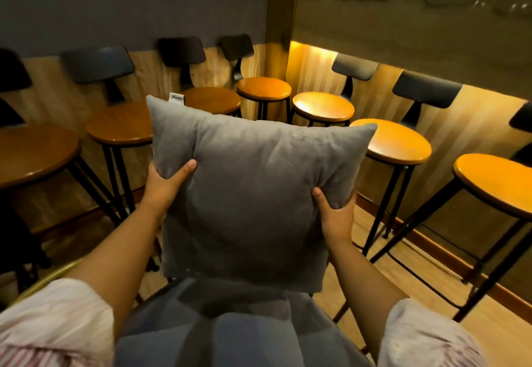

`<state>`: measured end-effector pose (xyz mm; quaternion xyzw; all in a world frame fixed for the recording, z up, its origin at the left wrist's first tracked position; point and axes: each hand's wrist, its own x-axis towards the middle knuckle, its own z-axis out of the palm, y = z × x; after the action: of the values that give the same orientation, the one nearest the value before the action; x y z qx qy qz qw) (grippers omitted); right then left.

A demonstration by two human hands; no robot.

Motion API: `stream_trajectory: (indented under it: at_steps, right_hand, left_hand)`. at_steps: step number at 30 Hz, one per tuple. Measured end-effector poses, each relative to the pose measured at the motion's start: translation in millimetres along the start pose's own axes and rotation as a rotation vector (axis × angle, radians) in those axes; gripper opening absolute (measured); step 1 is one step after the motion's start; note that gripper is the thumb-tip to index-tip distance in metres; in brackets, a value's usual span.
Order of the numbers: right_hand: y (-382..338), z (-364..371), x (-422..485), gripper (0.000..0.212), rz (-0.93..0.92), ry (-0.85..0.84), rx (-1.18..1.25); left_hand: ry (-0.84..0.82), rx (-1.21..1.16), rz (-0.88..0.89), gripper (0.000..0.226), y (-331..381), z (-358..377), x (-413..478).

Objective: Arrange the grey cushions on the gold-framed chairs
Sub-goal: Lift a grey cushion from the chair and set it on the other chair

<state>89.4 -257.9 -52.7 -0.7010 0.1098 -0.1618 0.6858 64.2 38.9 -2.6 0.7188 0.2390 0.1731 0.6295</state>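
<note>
A square grey cushion (253,188) stands upright in front of me, a white label at its top left corner. My left hand (165,181) grips its left edge, thumb across the front. My right hand (335,214) grips its lower right edge. The cushion's bottom edge rests on or just above a grey padded chair (230,329) directly below me. A curved piece of that chair's gold frame (49,279) shows at the lower left, beside my left sleeve.
Several bar stools with round wooden seats and dark backrests line the walls, one row on the left (121,125) and one on the right (394,140). They meet at a lit corner. Wooden floor (431,294) lies open to the right of the chair.
</note>
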Motion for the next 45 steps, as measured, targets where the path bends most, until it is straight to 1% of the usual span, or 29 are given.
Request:
stream_trajectory:
  at_steps: [3, 7, 9, 11, 14, 16, 18, 20, 21, 23, 25, 26, 29, 30, 32, 34, 35, 38, 39, 41, 42, 45]
  right_hand:
    - [-39.9, -8.4, -12.1, 0.087, -0.046, 0.019, 0.045]
    - [-89.4, -27.2, -48.6, 0.088, -0.118, -0.068, 0.085]
    - [-109.2, -36.1, -73.5, 0.094, -0.136, -0.117, 0.081]
    - [-128.8, -45.3, -106.5, 0.1, -0.149, -0.204, 0.085]
    - [-144.4, -51.0, -153.0, 0.089, -0.169, -0.311, 0.075]
    - [-154.0, -53.4, -186.4, 0.085, -0.171, -0.394, 0.062]
    - [-157.0, -51.0, -215.2, 0.087, -0.173, -0.48, 0.054]
    - [-160.9, -46.3, -254.6, 0.091, -0.156, -0.576, 0.068]
    - [-162.9, -41.9, -274.2, 0.088, -0.142, -0.623, 0.079]
    - [-168.2, -30.4, -311.7, 0.077, -0.109, -0.697, 0.091]
    - [-172.6, -15.5, -353.2, 0.075, -0.097, -0.803, 0.1]
    - [-176.1, -9.0, -375.6, 0.076, -0.091, -0.861, 0.101]
    - [-183.8, 13.2, -441.7, 0.087, -0.067, -0.999, 0.11]
    - [-184.2, 21.7, -463.9, 0.09, -0.062, -1.036, 0.105]
    - [-186.7, 39.0, -508.3, 0.091, -0.064, -1.107, 0.096]
    - [-184.9, 59.6, -551.7, 0.094, -0.045, -1.163, 0.088]
    - [-182.9, 71.6, -574.5, 0.094, -0.033, -1.196, 0.076]
    - [-171.0, 106.7, -640.1, 0.091, 0.006, -1.253, 0.023]
    - [-165.3, 120.4, -663.7, 0.093, 0.02, -1.262, -0.001]
    - [-153.3, 147.9, -707.6, 0.094, 0.034, -1.274, -0.056]
    - [-147.3, 162.0, -729.4, 0.093, 0.04, -1.283, -0.072]
    - [-123.6, 201.1, -783.4, 0.088, 0.083, -1.34, -0.078]
  left_hand:
    - [0.011, -0.04, 0.062, 0.089, 40.9, -19.2, -36.5]
    - [0.072, -0.046, 0.094, 0.09, 78.9, -60.5, -103.3]
    - [0.119, -0.044, 0.091, 0.092, 86.7, -85.8, -142.4]
    - [0.193, -0.063, 0.09, 0.093, 89.5, -114.0, -188.9]
    - [0.328, -0.072, 0.029, 0.097, 86.6, -160.3, -261.0]
    - [0.391, -0.069, 0.014, 0.109, 80.4, -193.8, -306.1]
    - [0.44, -0.064, -0.012, 0.122, 73.4, -227.5, -344.4]
    - [0.524, -0.051, -0.052, 0.126, 70.0, -261.1, -384.8]
    - [0.566, -0.053, -0.07, 0.123, 68.4, -276.6, -403.4]
    - [0.632, -0.033, -0.095, 0.12, 63.1, -306.9, -436.4]
    - [0.717, -0.029, -0.116, 0.13, 55.6, -341.1, -472.8]
    - [0.755, -0.045, -0.128, 0.131, 52.3, -357.9, -491.0]
    - [0.881, -0.106, -0.157, 0.109, 41.6, -407.0, -534.2]
    - [0.912, -0.112, -0.172, 0.106, 35.7, -425.0, -547.0]
    - [0.953, -0.113, -0.191, 0.111, 22.8, -464.2, -570.9]
    - [0.994, -0.108, -0.204, 0.125, 8.5, -502.4, -591.2]
    - [1.017, -0.115, -0.207, 0.126, 1.4, -522.6, -600.8]
    - [1.091, -0.103, -0.248, 0.111, -21.4, -584.9, -621.2]
    - [1.099, -0.104, -0.26, 0.112, -28.1, -607.7, -626.4]
    - [1.109, -0.1, -0.291, 0.125, -41.9, -653.0, -631.7]
    - [1.113, -0.09, -0.308, 0.127, -50.0, -676.3, -632.5]
    - [1.115, -0.052, -0.351, 0.119, -75.9, -740.7, -625.6]
